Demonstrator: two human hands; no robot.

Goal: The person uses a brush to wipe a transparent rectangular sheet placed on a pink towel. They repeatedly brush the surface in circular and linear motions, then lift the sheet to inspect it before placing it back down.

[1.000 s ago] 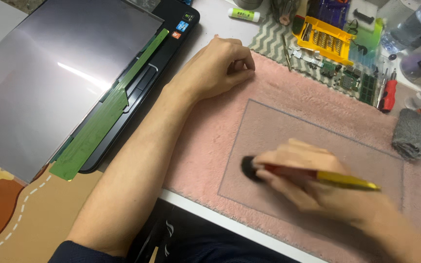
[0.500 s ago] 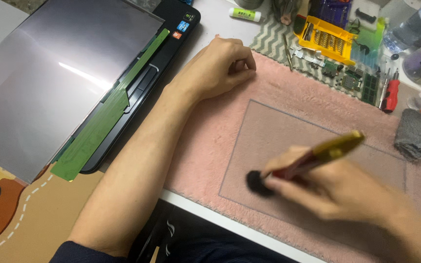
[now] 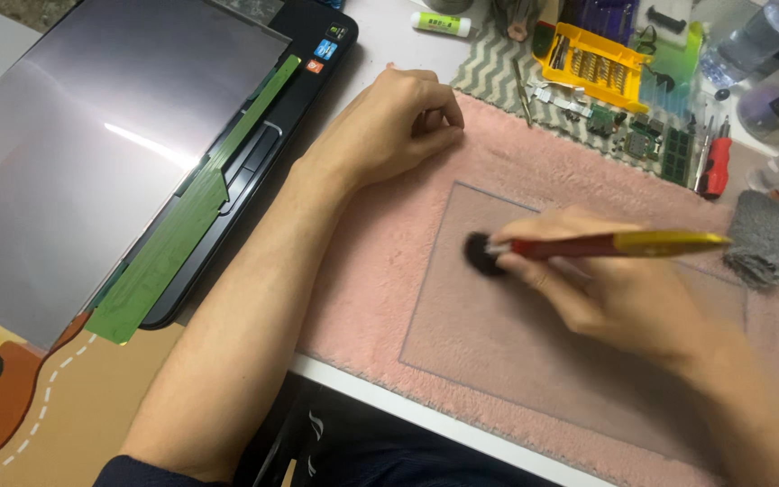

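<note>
Looking down from my head camera, I see my right hand [image 3: 615, 293] with its grip clamped on a red and gold brush [image 3: 606, 243], the handle lying nearly level and pointing toward three o'clock. Its dark round head [image 3: 480, 253] touches the flat grey sheet [image 3: 507, 334] that lies on the pink fluffy mat [image 3: 380, 261], near the sheet's ten o'clock corner. My left hand [image 3: 389, 131] rests at about eleven o'clock from the brush head, well apart from it, fingers curled together into a loose fist that holds nothing I can make out, its edge on the mat. At nine o'clock sits a dark laptop [image 3: 254, 171] with a grey panel [image 3: 83, 153] over it and a strip of green tape [image 3: 191, 216] along the panel's edge. Along twelve to two o'clock lie a yellow bit holder [image 3: 588, 63], small green circuit boards [image 3: 651, 144], a red-handled screwdriver [image 3: 716, 167] and a glue stick [image 3: 441, 23]. A grey cloth scrap [image 3: 759, 236] lies at three o'clock, just past the brush's gold end. Bare white tabletop [image 3: 380, 36] shows at twelve o'clock.
</note>
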